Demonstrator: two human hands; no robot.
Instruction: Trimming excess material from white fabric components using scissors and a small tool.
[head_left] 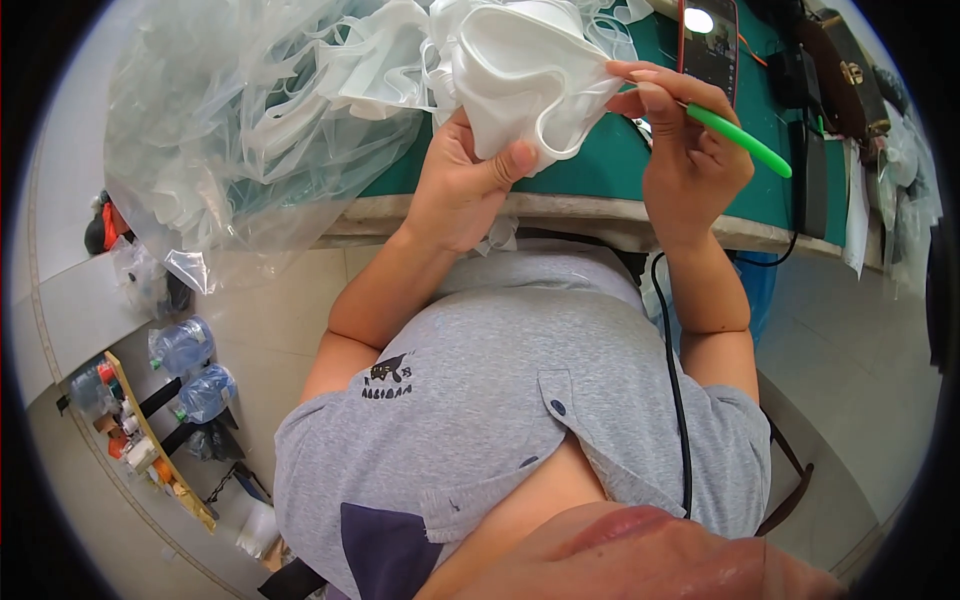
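White curved pc clamped in L grip; green-handled tool clamped in R grip.

1. Left hand: all but the thumb and part of the palm is largely hidden behind the white cup-shaped piece.
2. Green-handled tool: fingers of the right hand cover part of its thin shaft; its tip cannot be made out.
3. Phone: cut off by the top edge, screen details too small.
4. Clear plastic bag: also cut off above, its film blurring the contents.
5. Blue object: partly behind the right forearm, kind unclear.
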